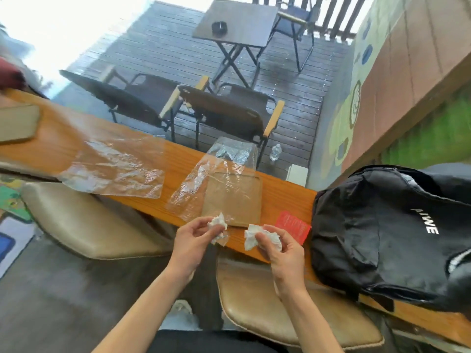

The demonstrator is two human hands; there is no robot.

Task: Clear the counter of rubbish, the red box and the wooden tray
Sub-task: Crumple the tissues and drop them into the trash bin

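My left hand (193,238) pinches a crumpled white tissue (218,221) over the near edge of the wooden counter (280,197). A second, larger crumpled tissue (252,236) is gripped in my right hand (280,248), just to the right. Behind them lies the square wooden tray (237,200), partly covered by a clear plastic bag (204,184). Another clear plastic bag (114,169) lies flat further left. The flat red box (293,225) sits right of the tray.
A black backpack (387,230) fills the counter's right end. A second wooden tray (17,123) lies at the far left. Two tan padded stools (84,220) stand below the counter. Beyond it are dark chairs (224,110), a folding table (237,21) and a water bottle (275,152) on the deck.
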